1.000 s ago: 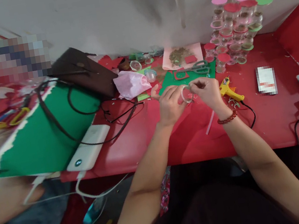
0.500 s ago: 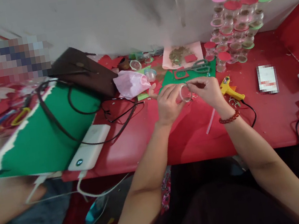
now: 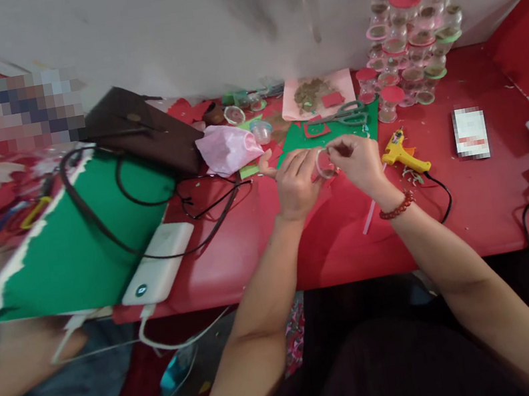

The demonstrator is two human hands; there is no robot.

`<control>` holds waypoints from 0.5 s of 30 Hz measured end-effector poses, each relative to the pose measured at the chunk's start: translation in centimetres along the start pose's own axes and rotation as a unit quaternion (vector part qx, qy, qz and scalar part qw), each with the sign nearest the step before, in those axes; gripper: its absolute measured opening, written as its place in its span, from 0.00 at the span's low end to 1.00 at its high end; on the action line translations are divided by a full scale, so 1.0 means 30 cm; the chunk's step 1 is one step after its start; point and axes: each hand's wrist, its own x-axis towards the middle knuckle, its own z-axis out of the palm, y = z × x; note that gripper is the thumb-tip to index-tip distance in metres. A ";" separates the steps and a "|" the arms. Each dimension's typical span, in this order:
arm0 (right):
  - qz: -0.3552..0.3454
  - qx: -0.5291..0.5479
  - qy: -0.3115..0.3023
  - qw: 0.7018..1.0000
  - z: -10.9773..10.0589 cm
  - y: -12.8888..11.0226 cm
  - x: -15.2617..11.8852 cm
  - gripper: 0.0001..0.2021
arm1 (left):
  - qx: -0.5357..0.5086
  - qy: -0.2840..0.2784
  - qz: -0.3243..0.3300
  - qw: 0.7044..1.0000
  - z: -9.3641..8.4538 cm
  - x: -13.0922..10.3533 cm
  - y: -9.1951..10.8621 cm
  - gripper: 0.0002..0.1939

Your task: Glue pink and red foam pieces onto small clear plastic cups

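Note:
My left hand [image 3: 295, 184] grips a small clear plastic cup [image 3: 325, 165], its round rim turned towards me. At the rim's right side, my right hand [image 3: 358, 160] is closed in a pinch; whatever lies between those fingertips is too small to make out. Beyond both hands, scissors [image 3: 350, 114] rest on a green sheet [image 3: 292, 139] with red paper scraps. A yellow glue gun [image 3: 405, 153] lies to the right of my right hand, its black cord trailing towards the table's front. Under my right forearm's left side is a pale glue stick [image 3: 368, 218].
Stacked clear cups with coloured paper discs [image 3: 413, 41] stand at the back right. A phone [image 3: 470, 133] lies right of the glue gun. A dark bag [image 3: 146, 126], eyeglasses [image 3: 204, 201] and a white power bank [image 3: 158, 263] are on the left. A co-worker's arm [image 3: 23, 366] shows far left.
My right hand has shifted slightly left, closer over the cup's rim. The left hand still holds the cup, which has tilted a little. The view has shifted slightly.

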 end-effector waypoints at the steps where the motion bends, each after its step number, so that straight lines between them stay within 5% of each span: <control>1: 0.004 0.005 0.008 1.000 0.005 0.007 0.001 0.06 | -0.003 0.002 -0.004 1.000 0.000 0.000 0.004 0.34; 10: 0.068 0.138 0.039 0.987 0.013 0.041 0.030 0.05 | 0.004 0.056 -0.048 0.997 -0.003 0.010 0.010 0.35; 15: 0.038 0.043 0.048 0.997 -0.016 0.058 0.038 0.12 | 0.002 0.032 -0.119 0.992 -0.015 0.016 0.016 0.30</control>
